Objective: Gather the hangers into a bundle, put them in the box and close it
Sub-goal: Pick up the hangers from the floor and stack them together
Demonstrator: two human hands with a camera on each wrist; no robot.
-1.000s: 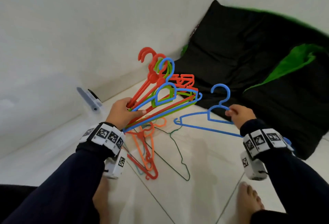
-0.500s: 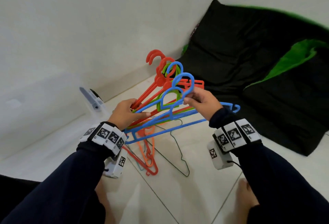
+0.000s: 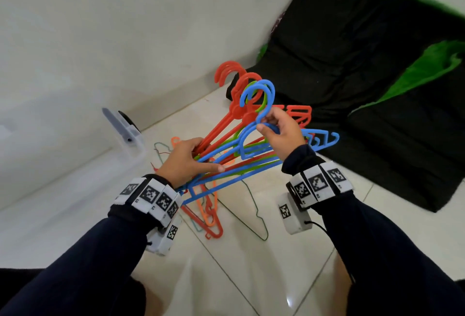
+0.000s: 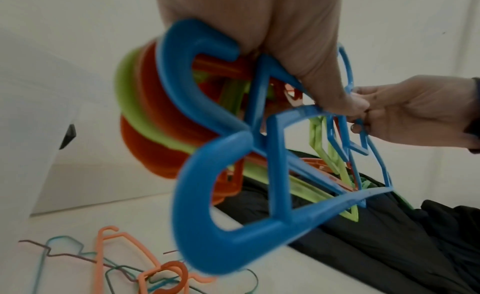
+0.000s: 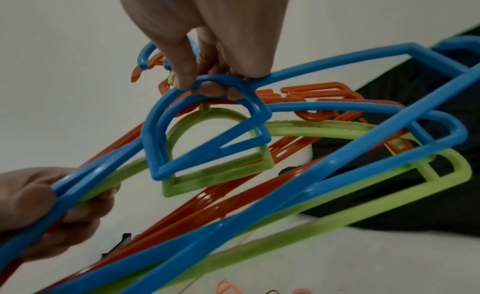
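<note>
My left hand [image 3: 186, 162] grips one end of a bundle of red, green and blue plastic hangers [image 3: 237, 110], held above the floor. My right hand [image 3: 279, 129] pinches the neck of a blue hanger [image 3: 273, 93] lying on top of the bundle. In the right wrist view, the right hand's fingertips [image 5: 213, 89] curl under the blue hanger's arch [image 5: 155, 134] and a green hanger [image 5: 337, 130] sits behind it. The left wrist view shows the blue hanger ends [image 4: 194, 206] up close. Several loose hangers lie on the floor below: orange plastic ones [image 3: 211, 212] and a thin green wire one [image 3: 256, 212].
A translucent box with a grey latch [image 3: 118, 124] stands at the left against the white wall. A black and green cushion [image 3: 364, 76] fills the right corner. Pale floor tiles [image 3: 251, 278] stretch toward me.
My right hand has carried the blue hanger leftward from its own spot onto the bundle and now holds it at the neck. The left hand has kept its hold on the bundle.
</note>
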